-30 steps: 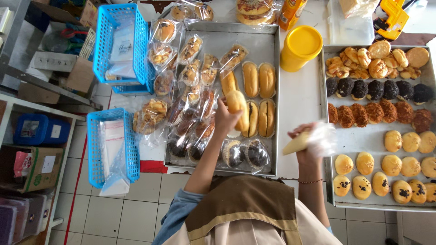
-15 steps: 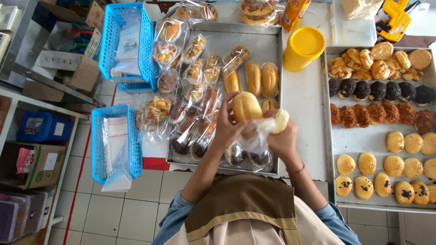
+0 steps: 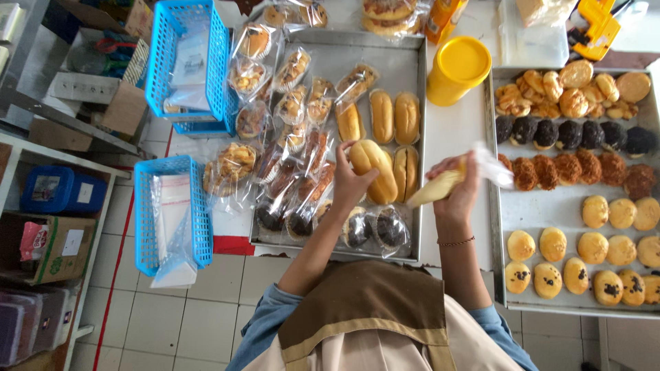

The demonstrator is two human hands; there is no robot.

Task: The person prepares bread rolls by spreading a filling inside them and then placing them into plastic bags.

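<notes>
Seen from overhead: two bare hands at work over a steel baking tray (image 3: 405, 51).

Left hand (image 3: 348, 180) curled round a long golden bun (image 3: 375, 170), fingers pinching its near end, lifting it just above the tray's right half. Right hand (image 3: 457, 189) just right of that tray, over bare white counter, closed on a piping bag (image 3: 443, 184) of pale cream, nozzle aimed back toward the bun, loose clear plastic trailing from the fist.

Bun likely very light, soft and easily dented; best cradled along its sides, not squeezed at the split. Piping bag soft and yielding, probably slick; firmest hold near the twisted top, where pressure drives the filling.

Beside the lifted bun, inside the tray: more plain long buns (image 3: 395, 117) in a short row toward the far edge. Left half of the tray crowded with wrapped pastries (image 3: 292, 134) in crinkled clear bags, some spilling over the left rim. Near edge holding wrapped chocolate-topped rounds (image 3: 375, 230), directly under the left wrist and the likeliest thing to be brushed.

Beyond the tray's far right corner, a yellow lidded tub (image 3: 458, 69). Further right, a second tray (image 3: 543, 206) of assorted buns and cookies in rows, close to the right hand. Left of the steel tray, two blue plastic baskets (image 3: 172, 213) holding flat clear bags.
</notes>
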